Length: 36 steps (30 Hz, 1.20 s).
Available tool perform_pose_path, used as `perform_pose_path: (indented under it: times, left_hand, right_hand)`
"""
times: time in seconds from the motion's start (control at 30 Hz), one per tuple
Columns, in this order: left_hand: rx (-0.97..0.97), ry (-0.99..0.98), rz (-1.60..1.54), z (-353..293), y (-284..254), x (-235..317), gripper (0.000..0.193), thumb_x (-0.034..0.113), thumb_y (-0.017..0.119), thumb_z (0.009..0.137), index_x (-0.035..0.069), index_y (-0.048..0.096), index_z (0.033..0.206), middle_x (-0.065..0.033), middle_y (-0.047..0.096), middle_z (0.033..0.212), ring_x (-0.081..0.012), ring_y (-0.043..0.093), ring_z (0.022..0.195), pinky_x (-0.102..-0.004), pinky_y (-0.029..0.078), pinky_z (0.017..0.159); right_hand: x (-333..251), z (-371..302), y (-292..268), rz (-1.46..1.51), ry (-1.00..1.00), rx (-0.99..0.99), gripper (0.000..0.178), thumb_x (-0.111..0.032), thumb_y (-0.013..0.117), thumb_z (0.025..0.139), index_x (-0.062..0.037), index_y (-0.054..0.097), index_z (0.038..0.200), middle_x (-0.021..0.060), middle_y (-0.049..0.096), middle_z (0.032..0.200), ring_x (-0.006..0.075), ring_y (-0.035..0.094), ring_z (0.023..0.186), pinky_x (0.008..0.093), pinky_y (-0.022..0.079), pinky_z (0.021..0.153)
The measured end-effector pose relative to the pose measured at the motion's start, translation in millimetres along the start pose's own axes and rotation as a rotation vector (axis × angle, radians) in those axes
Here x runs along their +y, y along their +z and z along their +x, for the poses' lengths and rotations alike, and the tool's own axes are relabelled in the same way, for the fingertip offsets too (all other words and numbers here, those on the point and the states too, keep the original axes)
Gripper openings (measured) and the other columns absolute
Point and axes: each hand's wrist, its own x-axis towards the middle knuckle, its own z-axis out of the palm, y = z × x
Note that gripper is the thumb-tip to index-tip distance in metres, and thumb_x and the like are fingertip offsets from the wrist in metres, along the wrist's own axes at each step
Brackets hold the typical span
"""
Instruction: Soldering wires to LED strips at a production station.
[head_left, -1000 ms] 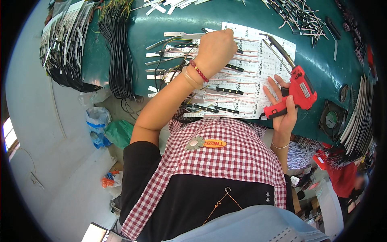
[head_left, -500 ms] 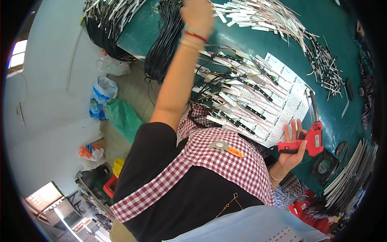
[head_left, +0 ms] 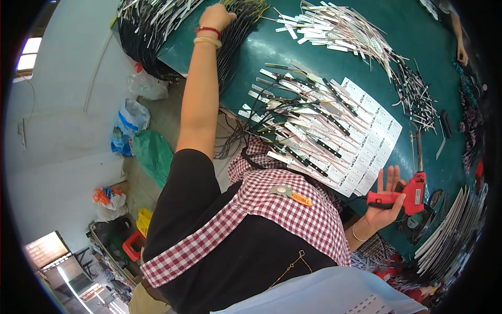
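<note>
At the far left of the green table, my left hand [head_left: 217, 18] is closed at the end of a bundle of thin black cables [head_left: 238, 31] with yellowish tips. Whatever its fingers pinch is hidden. My right hand [head_left: 384, 209] holds a red soldering gun [head_left: 415, 193] between thumb and palm, several fingers stretched out, the metal tip pointing away from me. Between the hands lie white circuit-board panels [head_left: 374, 128]. Many narrow white and black light strips [head_left: 314, 118] with wires are spread over them.
More white strips [head_left: 334, 29] lie heaped at the far side, with black-and-white ones [head_left: 415, 97] trailing right. A fan-like black device [head_left: 415, 225] and a bundle of grey strips [head_left: 444, 230] are at the right. Another person's hand [head_left: 462, 55] shows at the far right. Plastic bags [head_left: 151, 157] stand on the floor.
My left hand has moved left and come down onto the end of the black cable bundle. My right hand, still holding the soldering gun, sits slightly lower and further right in view.
</note>
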Motion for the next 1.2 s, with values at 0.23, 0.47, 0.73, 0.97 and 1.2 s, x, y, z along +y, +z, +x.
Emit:
perform_pose_path:
  times: [0.23,0.47,0.73,0.97,1.2]
  left_hand:
    - [-0.272,0.049,-1.552,-18.9,-36.7,0.0,0.021,0.019,0.052,0.090,0.000,0.061,0.092,0.0053,0.038,0.058,-0.0057,0.036,0.051,-0.0221,0.033,0.048]
    - [-0.351,0.695,-1.174,-108.6,-105.9,119.2,0.022,0.021,0.052,0.091,0.002,0.061,0.085,0.0045,0.039,0.059,-0.0043,0.036,0.053,-0.0231,0.032,0.048]
    - [-0.384,0.950,-1.068,-253.7,-40.4,234.0,0.014,0.011,0.053,0.088,0.000,0.058,0.081,-0.0135,0.057,0.065,-0.0230,0.054,0.054,-0.0318,0.043,0.053]
    - [-0.256,0.956,-0.928,-279.1,-43.5,247.4,0.005,0.008,0.058,0.082,0.003,0.056,0.082,-0.0131,0.059,0.065,-0.0283,0.058,0.054,-0.0332,0.044,0.049]
    - [-0.304,1.027,-0.875,-278.8,-45.6,246.5,0.003,0.011,0.062,0.075,0.009,0.064,0.076,-0.0069,0.054,0.051,-0.0235,0.054,0.043,-0.0319,0.041,0.043]
  right_hand:
    - [-6.1,-2.0,-9.9,-0.027,-0.030,-0.023,0.035,-0.031,0.041,0.096,-0.0038,0.043,0.117,0.0263,0.039,0.133,0.0350,0.041,0.124,0.0546,0.030,0.105]
    - [-7.6,6.2,10.7,0.058,-0.046,-0.060,0.035,-0.028,0.043,0.096,-0.0038,0.042,0.121,0.0269,0.041,0.132,0.0326,0.048,0.118,0.0512,0.036,0.102]
    - [24.7,6.3,71.7,-0.114,0.063,0.042,0.039,-0.001,0.059,0.083,-0.0026,0.044,0.119,0.0242,0.055,0.117,0.0246,0.063,0.088,0.0314,0.053,0.075]
    - [33.8,3.0,97.4,-0.310,0.000,0.049,0.041,0.007,0.061,0.078,0.0000,0.046,0.116,0.0099,0.060,0.094,0.0161,0.060,0.083,0.0291,0.050,0.073]
    - [23.2,-7.6,87.2,-0.506,-0.030,0.019,0.036,0.007,0.063,0.077,0.0001,0.050,0.110,0.0054,0.059,0.090,0.0109,0.057,0.079,0.0237,0.047,0.064]
